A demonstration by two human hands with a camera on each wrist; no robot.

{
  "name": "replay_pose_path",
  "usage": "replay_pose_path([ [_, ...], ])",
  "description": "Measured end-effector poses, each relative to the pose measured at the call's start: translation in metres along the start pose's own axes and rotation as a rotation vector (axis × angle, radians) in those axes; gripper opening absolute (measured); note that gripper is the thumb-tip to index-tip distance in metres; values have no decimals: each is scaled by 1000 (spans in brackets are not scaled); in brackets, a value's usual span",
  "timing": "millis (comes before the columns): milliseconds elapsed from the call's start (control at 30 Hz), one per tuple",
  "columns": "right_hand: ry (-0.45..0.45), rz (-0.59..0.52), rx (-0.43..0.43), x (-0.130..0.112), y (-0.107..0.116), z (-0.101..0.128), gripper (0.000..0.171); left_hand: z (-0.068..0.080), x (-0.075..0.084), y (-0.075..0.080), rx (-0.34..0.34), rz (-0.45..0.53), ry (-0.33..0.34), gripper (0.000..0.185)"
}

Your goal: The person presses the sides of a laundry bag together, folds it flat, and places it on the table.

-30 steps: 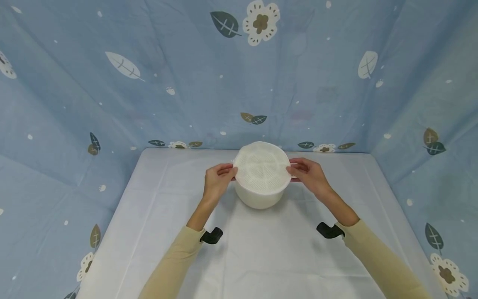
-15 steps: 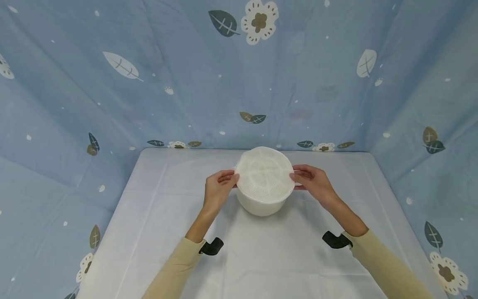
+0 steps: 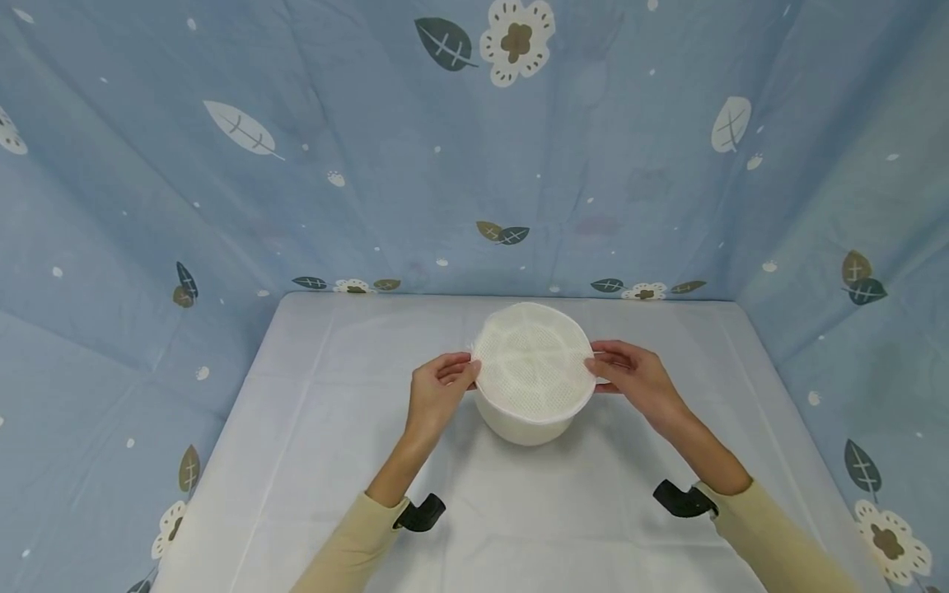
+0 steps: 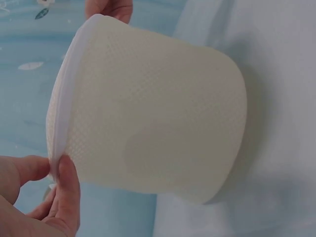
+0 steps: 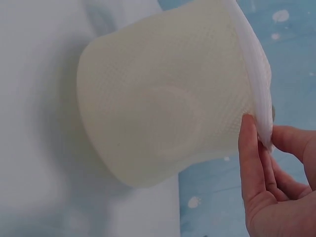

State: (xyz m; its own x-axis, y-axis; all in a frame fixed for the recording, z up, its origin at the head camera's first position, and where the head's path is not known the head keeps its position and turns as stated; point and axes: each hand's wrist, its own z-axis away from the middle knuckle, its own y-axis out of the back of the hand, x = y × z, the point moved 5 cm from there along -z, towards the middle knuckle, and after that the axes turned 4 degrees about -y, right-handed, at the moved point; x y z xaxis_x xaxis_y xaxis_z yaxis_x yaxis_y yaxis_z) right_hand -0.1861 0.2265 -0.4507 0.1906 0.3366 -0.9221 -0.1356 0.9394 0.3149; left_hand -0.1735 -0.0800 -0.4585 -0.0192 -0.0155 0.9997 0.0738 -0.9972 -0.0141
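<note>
Even, soft, bright light; sharp head view, softer close-ups at the wrists.

From the head, light falls from above with no glare: the basket [image 3: 532,375] drops only a faint shadow on the white table [image 3: 311,461], and the blue cloth [image 3: 222,206] bows outward toward the picture's edges, a wide-lens bend. In the left wrist view the left hand [image 4: 37,197] is slightly blurred at the near edge and the table looks washed out. The right wrist view shows the right hand [image 5: 276,182] soft, with a dim shadow beside the basket.
</note>
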Motion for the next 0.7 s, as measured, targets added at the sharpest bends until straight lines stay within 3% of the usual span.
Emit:
replay_pose_path([
  [400, -21, -21, -20, 5, 1, 18, 54, 22, -3, -3, -45, -7, 27, 28],
  [700, -34, -13, -4, 13, -2, 28, 55, 34, -9, -4, -33, 16, 77, 34],
])
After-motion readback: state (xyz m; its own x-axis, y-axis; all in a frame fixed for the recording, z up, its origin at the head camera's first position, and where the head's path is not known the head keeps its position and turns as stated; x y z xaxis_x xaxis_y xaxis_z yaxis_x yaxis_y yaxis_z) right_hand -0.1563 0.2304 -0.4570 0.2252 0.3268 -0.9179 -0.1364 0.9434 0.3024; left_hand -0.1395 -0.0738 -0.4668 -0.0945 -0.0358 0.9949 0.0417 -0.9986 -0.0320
